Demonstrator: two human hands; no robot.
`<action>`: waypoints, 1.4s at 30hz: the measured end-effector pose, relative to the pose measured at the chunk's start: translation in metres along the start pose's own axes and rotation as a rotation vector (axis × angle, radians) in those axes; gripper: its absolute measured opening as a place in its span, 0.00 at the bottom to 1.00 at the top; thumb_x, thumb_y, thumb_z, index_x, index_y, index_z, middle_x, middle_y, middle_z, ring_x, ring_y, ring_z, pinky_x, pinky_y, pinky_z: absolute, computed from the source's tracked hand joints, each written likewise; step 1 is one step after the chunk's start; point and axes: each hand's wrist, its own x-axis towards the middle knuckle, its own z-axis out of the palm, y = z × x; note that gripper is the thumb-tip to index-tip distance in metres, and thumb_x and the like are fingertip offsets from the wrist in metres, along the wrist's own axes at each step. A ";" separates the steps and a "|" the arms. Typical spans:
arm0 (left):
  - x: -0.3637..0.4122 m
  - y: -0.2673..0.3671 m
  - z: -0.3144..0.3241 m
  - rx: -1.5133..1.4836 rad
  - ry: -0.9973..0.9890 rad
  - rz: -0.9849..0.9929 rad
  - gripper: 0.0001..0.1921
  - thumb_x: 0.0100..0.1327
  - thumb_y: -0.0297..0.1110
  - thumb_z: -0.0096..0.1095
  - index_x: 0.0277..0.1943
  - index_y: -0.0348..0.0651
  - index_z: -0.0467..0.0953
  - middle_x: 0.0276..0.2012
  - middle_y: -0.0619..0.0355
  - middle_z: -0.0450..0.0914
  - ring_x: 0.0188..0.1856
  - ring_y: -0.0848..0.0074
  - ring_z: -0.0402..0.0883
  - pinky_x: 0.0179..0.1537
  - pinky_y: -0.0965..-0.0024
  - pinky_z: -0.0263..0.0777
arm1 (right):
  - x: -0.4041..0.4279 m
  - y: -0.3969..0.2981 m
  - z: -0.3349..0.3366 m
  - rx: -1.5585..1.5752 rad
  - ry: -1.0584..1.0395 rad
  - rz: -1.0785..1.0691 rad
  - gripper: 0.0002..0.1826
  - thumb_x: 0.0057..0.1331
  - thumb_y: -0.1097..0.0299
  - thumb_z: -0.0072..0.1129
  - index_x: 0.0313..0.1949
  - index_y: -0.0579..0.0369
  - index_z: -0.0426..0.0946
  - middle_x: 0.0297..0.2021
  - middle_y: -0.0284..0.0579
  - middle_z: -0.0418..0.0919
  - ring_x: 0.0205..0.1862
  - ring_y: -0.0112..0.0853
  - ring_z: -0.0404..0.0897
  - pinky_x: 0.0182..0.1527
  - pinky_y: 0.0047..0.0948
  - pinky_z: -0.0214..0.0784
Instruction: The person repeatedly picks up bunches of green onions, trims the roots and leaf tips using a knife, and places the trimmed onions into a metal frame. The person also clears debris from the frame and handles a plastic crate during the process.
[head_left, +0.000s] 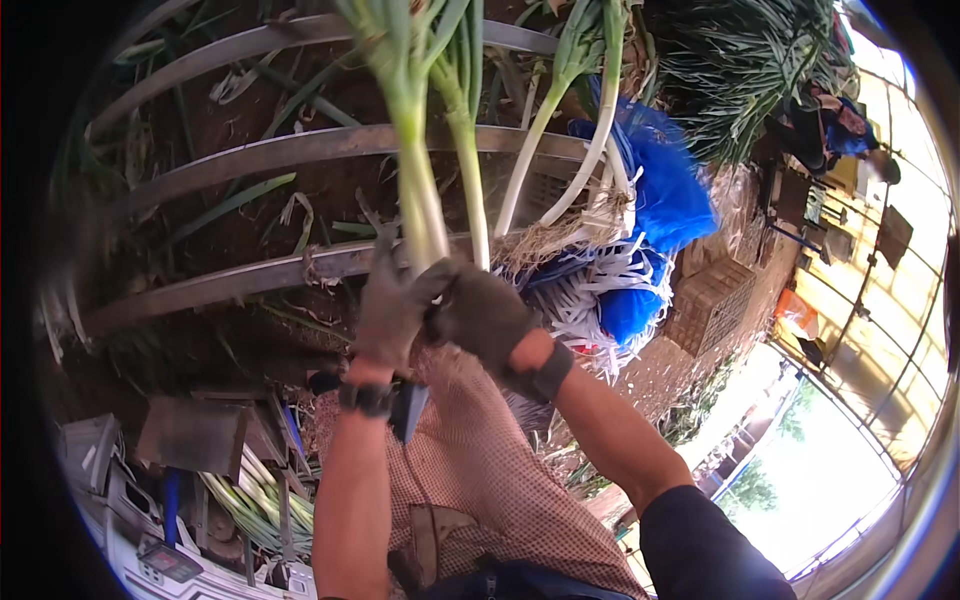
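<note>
Both of my hands wear dark work gloves and meet at the lower ends of some green onion stalks (421, 187). My right hand (476, 311) is curled with its fingers at the stalks' root end. My left hand (386, 307) lies beside it at the left, blurred, fingers pointing up along the stalks; its grip cannot be told. Another green onion (470, 172) stands just right of these. Farther right, more green onions (570, 165) with stringy roots (559, 236) rest across metal rails (300, 148).
A blue plastic bag (664, 180) and white strips (577, 300) lie at the right, near a plastic crate (709, 307). A large heap of green leaves (727, 67) is at the upper right, with another person (832, 127) by it. Lower left are a machine (195, 435) and stacked stalks (255, 502).
</note>
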 end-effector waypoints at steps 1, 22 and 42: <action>0.011 0.008 0.008 -0.092 -0.085 -0.078 0.27 0.64 0.37 0.70 0.61 0.33 0.68 0.55 0.42 0.78 0.50 0.71 0.81 0.50 0.72 0.76 | 0.006 -0.019 -0.016 -0.084 -0.170 0.084 0.22 0.63 0.53 0.64 0.47 0.56 0.75 0.34 0.56 0.84 0.38 0.48 0.85 0.40 0.42 0.78; 0.046 -0.030 0.003 -0.053 0.161 -0.160 0.15 0.60 0.25 0.71 0.49 0.39 0.74 0.37 0.60 0.79 0.37 0.79 0.81 0.39 0.74 0.76 | 0.100 0.190 -0.123 0.056 -0.082 0.785 0.13 0.68 0.64 0.58 0.48 0.52 0.85 0.40 0.43 0.87 0.39 0.31 0.82 0.46 0.33 0.74; 0.074 -0.013 0.038 -0.085 0.007 -0.158 0.19 0.59 0.33 0.74 0.49 0.35 0.76 0.38 0.57 0.82 0.38 0.76 0.82 0.39 0.71 0.76 | 0.071 0.147 -0.083 1.172 0.385 0.469 0.15 0.64 0.69 0.66 0.48 0.60 0.77 0.36 0.40 0.81 0.33 0.29 0.82 0.38 0.27 0.76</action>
